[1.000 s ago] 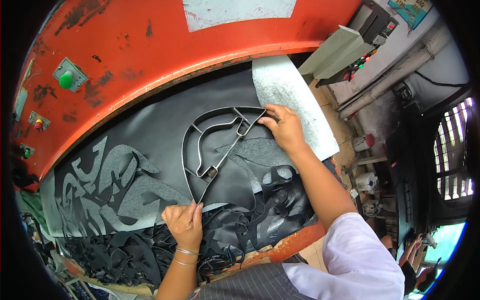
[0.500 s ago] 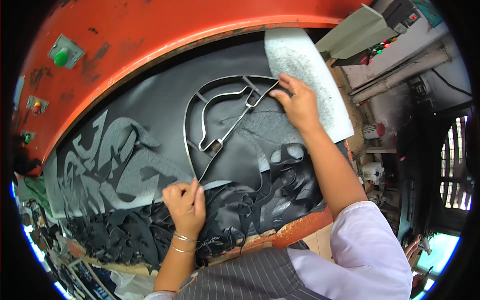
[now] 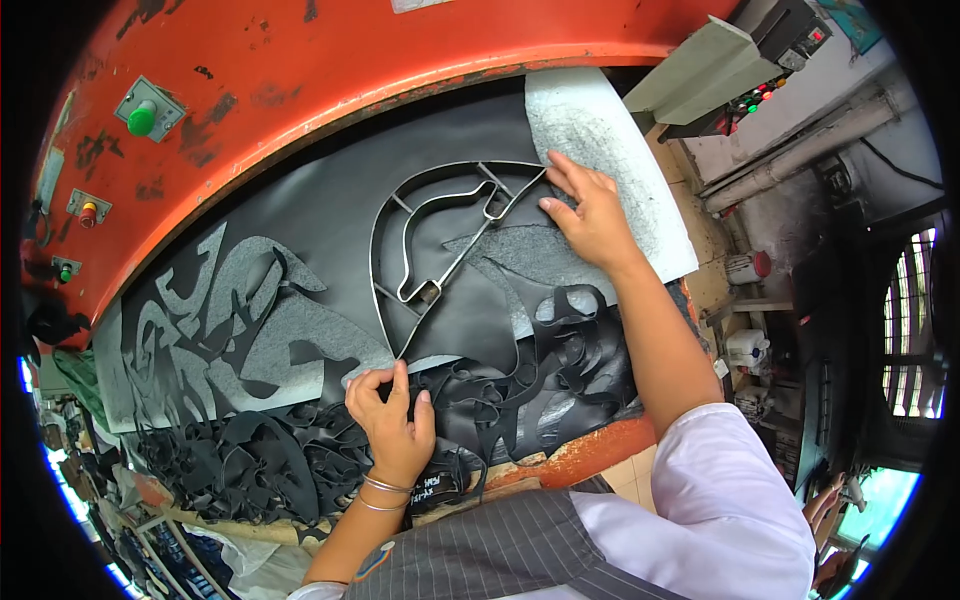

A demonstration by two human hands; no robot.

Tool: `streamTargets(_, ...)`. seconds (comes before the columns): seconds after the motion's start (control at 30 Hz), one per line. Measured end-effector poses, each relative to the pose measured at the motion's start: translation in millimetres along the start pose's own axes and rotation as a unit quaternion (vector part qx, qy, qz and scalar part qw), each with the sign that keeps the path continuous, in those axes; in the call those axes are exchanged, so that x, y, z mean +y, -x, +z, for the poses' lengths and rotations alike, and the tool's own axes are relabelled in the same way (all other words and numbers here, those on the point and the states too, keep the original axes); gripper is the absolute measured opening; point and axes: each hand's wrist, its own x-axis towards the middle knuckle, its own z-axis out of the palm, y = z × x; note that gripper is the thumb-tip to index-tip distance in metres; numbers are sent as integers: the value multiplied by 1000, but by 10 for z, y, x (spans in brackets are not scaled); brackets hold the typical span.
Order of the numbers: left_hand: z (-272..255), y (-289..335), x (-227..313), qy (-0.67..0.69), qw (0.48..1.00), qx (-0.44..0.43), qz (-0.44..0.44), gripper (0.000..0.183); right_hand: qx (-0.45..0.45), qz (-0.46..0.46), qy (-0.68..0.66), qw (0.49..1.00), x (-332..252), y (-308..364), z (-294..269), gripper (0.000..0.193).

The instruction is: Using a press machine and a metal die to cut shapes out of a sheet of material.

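A curved steel cutting die (image 3: 458,262), open in the middle with short cross braces, lies on a smooth black sheet (image 3: 330,195) that looks like leather. Just below its lower tip is my left hand (image 3: 393,420), thumb and forefinger apart. The forefinger's end is at or very near the metal; contact cannot be made out. Around the die's upper right tip, my right hand (image 3: 598,218) has its fingers above and its thumb below, spread apart and not gripping. Pieces have been cut out of the sheet at left, where a grey-white layer (image 3: 285,335) shows through.
A large red-orange machine beam (image 3: 380,50) spans the far side, with a green button (image 3: 141,120) on it. Black scraps (image 3: 260,465) pile along the near edge. A white pad (image 3: 655,205) extends at right. A control box (image 3: 785,45) stands at far right.
My left thumb and forefinger, pinched together at the die's lower tip before, have spread apart. My right fingers have eased apart near the upper tip. The die keeps its place on the sheet.
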Motion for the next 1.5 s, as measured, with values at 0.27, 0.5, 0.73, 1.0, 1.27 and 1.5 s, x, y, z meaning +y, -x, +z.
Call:
streamTargets(0.27,-33,15,10,-16,999,11,37,52,-10,-30,59,998,-57,25,6,55)
streamTargets(0.5,1,53,1,-21,999,8,36,57,9,-3,178,984,-215,139,114,52)
streamTargets(0.73,23,94,-6,-28,998,21,44,58,7,11,182,983,-224,181,118,51)
streamTargets(1.0,0,133,-34,-34,995,58,79,55,20,2,192,981,-245,226,139,49)
streamTargets(1.27,-130,171,-34,-8,997,31,65,63,20,0,177,984,-260,214,122,48)
streamTargets(1.5,-1212,359,-878,176,979,98,-35,67,144,-6,53,988,-985,793,-45,43)
